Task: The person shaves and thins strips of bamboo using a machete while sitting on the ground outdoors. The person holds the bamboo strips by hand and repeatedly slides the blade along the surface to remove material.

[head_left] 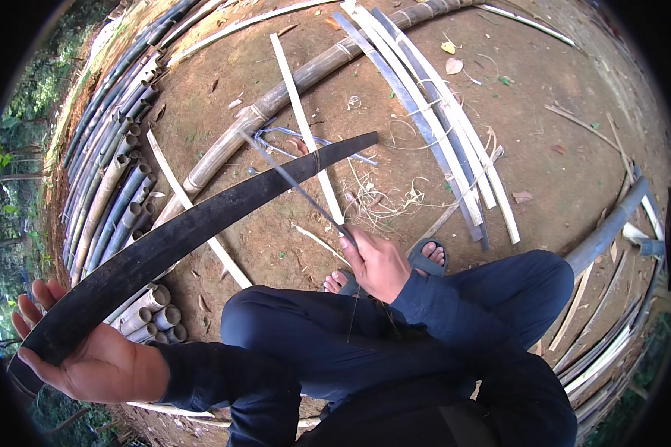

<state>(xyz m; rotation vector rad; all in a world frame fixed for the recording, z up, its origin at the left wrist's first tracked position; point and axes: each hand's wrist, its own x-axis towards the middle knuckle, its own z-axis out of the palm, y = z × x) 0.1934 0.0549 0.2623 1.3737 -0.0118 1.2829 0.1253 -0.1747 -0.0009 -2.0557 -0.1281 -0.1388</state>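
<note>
A long, dark split-bamboo strip (179, 232) slants up from the lower left and tapers toward the middle of the view. Its near end lies in my left hand (101, 361), palm up, with the fingers curled behind one edge and the thumb at the other. My right hand (376, 261) is closed round the handle of a knife with a narrow, dark blade (300, 188). That blade is seen nearly edge-on and crosses the strip near its far end; I cannot tell whether they touch. The right hand sits above my sandalled feet, between my bent knees.
A thick bamboo pole (313, 74) lies across the dirt ahead, with pale strips (294, 97) over it. Split slats tied in a bundle (443, 119) lie right of centre, beside curled shavings (380, 200). Stacked bamboo poles (127, 179) line the left; more slats (604, 357) lie at the right.
</note>
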